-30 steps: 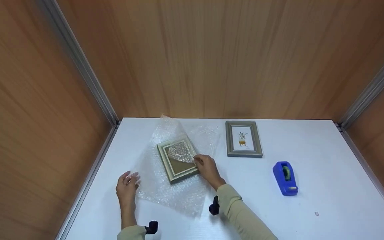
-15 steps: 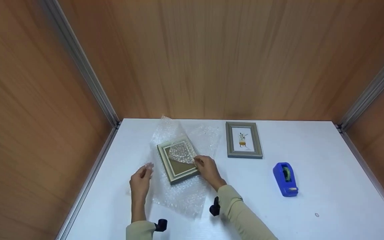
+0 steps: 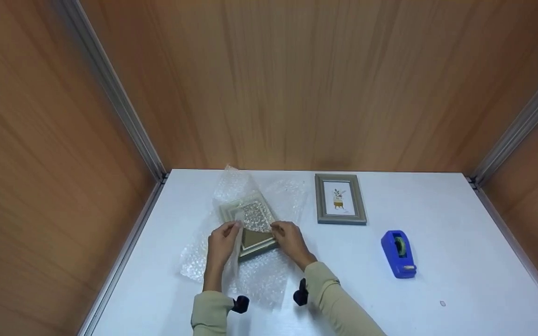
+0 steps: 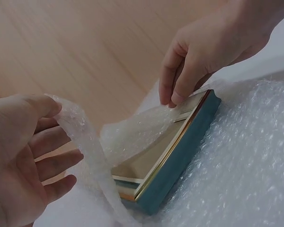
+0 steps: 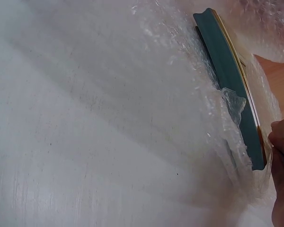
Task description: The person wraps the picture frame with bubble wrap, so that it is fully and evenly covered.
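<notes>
- Clock directions run from the gilt-edged picture frame (image 3: 254, 239), with 12 toward the far wall.
- Closest to me, my left sleeve (image 3: 210, 310) lies at 7 o'clock and my right sleeve (image 3: 339, 301) between 4 and 5, both khaki, with a black wrist camera (image 3: 241, 304) showing beside the left cuff and another by the right.
- At 4 o'clock, well apart from me, a small roundish mark (image 3: 442, 303) shows on the white tabletop (image 3: 360, 263).
- At just past 3 o'clock stands a blue tape dispenser (image 3: 396, 261) with a yellow-green tape roll (image 3: 400, 246) in it.
- At 8 o'clock, my left grip (image 3: 222, 242) pinches the raised edge of the bubble wrap (image 3: 262, 283) between thumb and forefinger; my other fingers are loosely bent.
- At 4 o'clock, my right grip (image 3: 291, 240) has fingertips and thumb together, clamped on a flap of the same wrap, right beside the frame's edge.
- Between my two grips sits the gilt-edged frame, tilted askew on the wrap. A flap covers much of its front; the near end, with its brown inside, is uncovered. From my wrists its side looks teal.
- The wrap spreads beneath and around it, with a peak at 11 o'clock near the tabletop's far edge.
- Between 2 and 3 o'clock lies a grey picture frame (image 3: 341, 219), holding a print (image 3: 338, 199) of a plant in a yellowish pot.
- Beyond, at 12, rises a wood-grain wall (image 3: 273, 84).
</notes>
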Demonstrator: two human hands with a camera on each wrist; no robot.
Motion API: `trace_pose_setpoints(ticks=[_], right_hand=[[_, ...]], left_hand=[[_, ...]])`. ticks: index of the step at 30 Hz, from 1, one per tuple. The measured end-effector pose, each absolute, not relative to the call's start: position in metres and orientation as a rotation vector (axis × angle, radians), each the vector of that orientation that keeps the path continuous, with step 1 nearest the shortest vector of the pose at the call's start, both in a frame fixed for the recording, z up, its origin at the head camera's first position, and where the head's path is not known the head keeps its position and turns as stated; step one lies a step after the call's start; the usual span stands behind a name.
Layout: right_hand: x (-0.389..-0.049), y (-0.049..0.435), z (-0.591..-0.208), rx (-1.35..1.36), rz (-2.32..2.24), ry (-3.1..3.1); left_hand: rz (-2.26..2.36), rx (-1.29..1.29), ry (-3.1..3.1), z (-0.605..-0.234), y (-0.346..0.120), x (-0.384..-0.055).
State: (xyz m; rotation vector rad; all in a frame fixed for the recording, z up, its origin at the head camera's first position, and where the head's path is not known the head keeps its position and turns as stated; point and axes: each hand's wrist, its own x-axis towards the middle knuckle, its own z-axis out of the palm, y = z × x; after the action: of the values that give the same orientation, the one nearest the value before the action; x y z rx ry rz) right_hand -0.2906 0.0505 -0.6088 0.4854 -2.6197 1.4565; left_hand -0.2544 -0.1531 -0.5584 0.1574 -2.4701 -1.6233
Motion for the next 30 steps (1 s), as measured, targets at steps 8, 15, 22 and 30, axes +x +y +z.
trace_pose_setpoints(ticks=[8,15,22,30], right_hand=[[-0.292,0.051,-0.610,0.475,1.440,-2.635],[-0.293,0.054,-0.610,0.481,1.449,-2.631],[-0.293,0.053,-0.608,0.476,1.438,-2.667],[-0.293,0.055,-0.609,0.507,1.429,-2.631]], left_hand=[[-1.549,0.145,-2.543,-0.558,-0.133,-0.267],[-1.507,0.139,-2.570,-0.565,-0.121,-0.273],[-1.353,0.087,-2.702,-0.575,-0.116,-0.271],[-0.983,-0.151,-2.843,-0.582,-0.121,-0.265]])
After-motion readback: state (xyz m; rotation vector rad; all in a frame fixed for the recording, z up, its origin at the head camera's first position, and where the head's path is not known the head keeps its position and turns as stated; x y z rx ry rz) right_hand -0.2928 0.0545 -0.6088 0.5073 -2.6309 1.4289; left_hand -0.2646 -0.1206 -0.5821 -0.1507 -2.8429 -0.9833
